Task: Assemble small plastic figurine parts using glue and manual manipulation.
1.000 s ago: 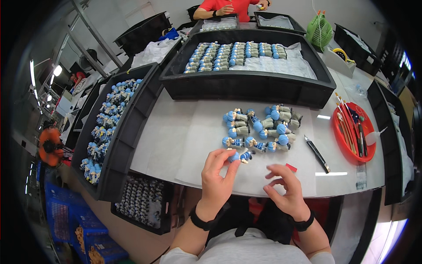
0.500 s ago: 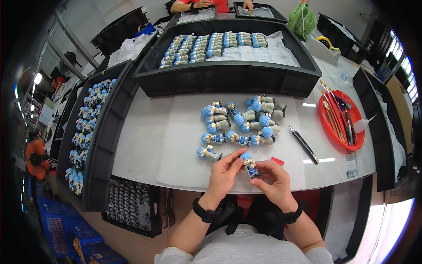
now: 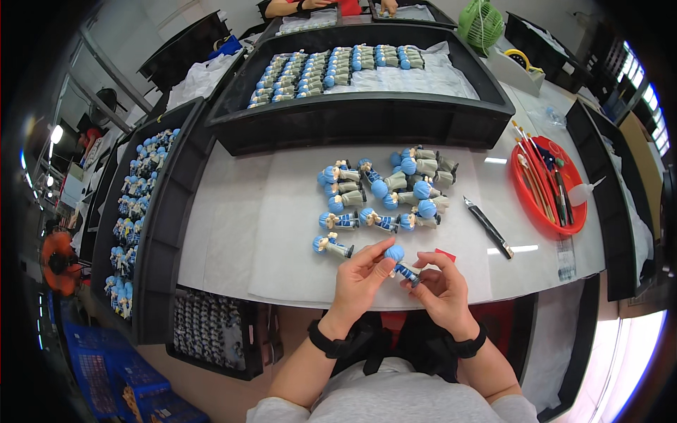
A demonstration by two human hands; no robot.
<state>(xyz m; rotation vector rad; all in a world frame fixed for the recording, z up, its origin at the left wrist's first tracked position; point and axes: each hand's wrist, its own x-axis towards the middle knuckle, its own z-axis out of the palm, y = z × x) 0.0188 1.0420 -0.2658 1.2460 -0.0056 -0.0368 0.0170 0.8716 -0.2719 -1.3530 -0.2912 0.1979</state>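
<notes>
Between my two hands, over the table's near edge, is a small blue-haired figurine (image 3: 404,270). My left hand (image 3: 358,280) pinches it by the head with thumb and fingers. My right hand (image 3: 442,290) holds its lower end near the feet between thumb and fingertips. Just beyond my left hand a single figurine (image 3: 331,246) lies on the white sheet. Farther out lie several more like it in a loose cluster (image 3: 381,187), in grey or blue-and-white clothes. A small red piece (image 3: 444,254) lies just past my right fingers.
A black tray (image 3: 360,120) with rows of figurines stands behind the cluster. Another black tray (image 3: 159,282) full of figurines is at left. To the right lie a craft knife (image 3: 489,228) and a red bowl (image 3: 518,190) of brushes. A co-worker's hand (image 3: 388,7) shows at the back.
The figurine in my hands has turned, its blue hair now facing up more and its feet swung toward my right. My right fingers have shifted their hold. The view has moved slightly.
</notes>
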